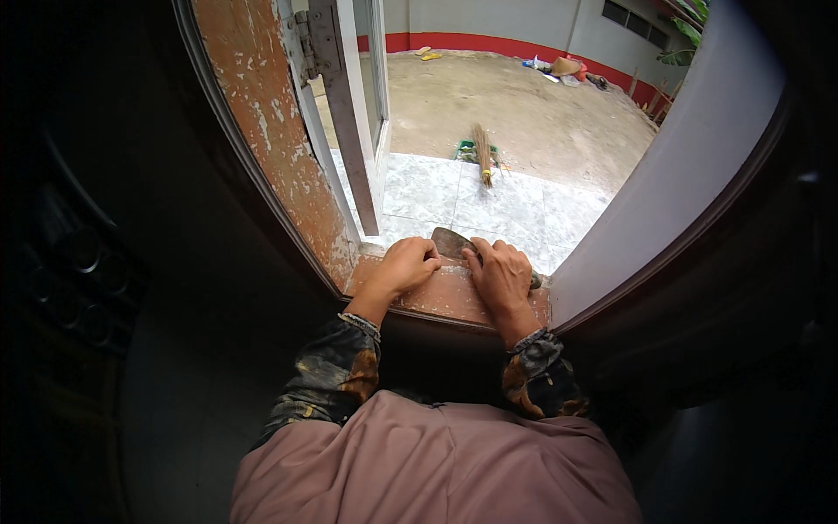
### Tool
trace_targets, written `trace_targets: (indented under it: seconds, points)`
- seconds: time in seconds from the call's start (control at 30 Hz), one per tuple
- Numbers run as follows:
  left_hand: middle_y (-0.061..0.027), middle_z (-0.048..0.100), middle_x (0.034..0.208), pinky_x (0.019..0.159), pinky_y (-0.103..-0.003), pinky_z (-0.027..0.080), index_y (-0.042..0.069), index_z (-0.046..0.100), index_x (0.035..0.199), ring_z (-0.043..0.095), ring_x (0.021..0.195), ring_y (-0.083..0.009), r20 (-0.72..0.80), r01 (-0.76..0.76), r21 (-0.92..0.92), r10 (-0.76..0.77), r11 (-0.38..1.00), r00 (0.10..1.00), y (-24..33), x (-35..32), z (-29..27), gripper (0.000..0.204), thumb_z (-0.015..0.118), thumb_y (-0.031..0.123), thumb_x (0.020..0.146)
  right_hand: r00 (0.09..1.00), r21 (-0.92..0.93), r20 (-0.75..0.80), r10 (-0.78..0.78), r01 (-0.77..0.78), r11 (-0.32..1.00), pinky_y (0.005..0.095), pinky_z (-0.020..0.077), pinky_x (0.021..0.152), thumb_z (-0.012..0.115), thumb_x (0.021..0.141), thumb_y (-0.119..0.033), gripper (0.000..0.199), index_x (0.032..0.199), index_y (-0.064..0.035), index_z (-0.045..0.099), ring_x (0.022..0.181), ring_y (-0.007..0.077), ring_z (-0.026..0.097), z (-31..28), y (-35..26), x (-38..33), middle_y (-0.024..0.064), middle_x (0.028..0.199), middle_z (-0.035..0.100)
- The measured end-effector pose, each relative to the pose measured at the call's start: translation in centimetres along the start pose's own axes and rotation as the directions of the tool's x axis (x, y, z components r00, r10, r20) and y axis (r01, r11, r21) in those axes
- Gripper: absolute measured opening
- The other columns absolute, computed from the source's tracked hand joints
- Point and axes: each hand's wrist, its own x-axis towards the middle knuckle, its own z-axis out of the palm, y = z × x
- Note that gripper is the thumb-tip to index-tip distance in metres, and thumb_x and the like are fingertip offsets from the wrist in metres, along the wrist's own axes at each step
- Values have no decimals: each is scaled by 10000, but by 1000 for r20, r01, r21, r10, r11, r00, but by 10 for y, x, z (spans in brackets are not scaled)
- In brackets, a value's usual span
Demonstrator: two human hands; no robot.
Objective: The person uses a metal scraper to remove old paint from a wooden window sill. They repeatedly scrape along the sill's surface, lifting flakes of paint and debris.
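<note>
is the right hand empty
No, the right hand grips a wide-bladed tool over the worn ledge.

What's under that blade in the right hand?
Around the blade, the worn, reddish-brown sill shows, with pale specks, and white tile lies beyond. What is directly beneath the blade and the right hand is covered, so I can't tell.

The left grip [408,265] is near the right grip [504,278], but apart, with its fingers curled inward. The right grip has bent fingers, its thumb toward the left grip. Below them, the left forearm [327,371] and right forearm [541,377] are spread wider.
</note>
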Motion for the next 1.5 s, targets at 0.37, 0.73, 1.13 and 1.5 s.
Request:
trace_targets:
  seconds: [0.37, 0.73, 1.13, 1.5]
  points:
    - [-172, 669, 930, 808, -414, 513, -5, 648, 913, 643, 913, -349, -443, -106, -214, 1, 971, 896, -8, -15, 24, 65, 612, 41, 885, 999, 6, 43, 11, -11, 1000, 402, 481, 699, 673, 921, -357, 271, 1063, -132, 722, 752, 272, 643, -4, -1, 0, 103, 789, 654]
    - [-72, 707, 1011, 830, -376, 528, 72, 705, 953, 680, 954, -264, -518, -408, 388, 562, 826, 645, -20, -70, 47, 112, 703, 131, 858, 937, -87, 339, 81, -54, 995, 406, 516, 703, 656, 914, -408, 307, 936, -115, 748, 787, 287, 696, -50, -8, 22, 120, 804, 710]
    - [-54, 724, 1029, 799, -338, 542, 87, 726, 955, 704, 936, -217, -525, -345, 460, 564, 818, 638, -22, -70, 53, 143, 635, 168, 881, 900, -142, 434, 30, 36, 989, 397, 511, 636, 675, 888, -449, 342, 867, -120, 768, 714, 286, 693, -50, -16, 37, 100, 758, 718]
    - [-48, 725, 1043, 825, -330, 547, 86, 732, 957, 702, 963, -210, -516, -334, 457, 552, 824, 655, -21, -70, 52, 168, 633, 190, 869, 882, -51, 471, 18, 7, 999, 393, 507, 634, 698, 867, -457, 331, 901, -137, 777, 706, 286, 687, -44, -5, 45, 101, 739, 706]
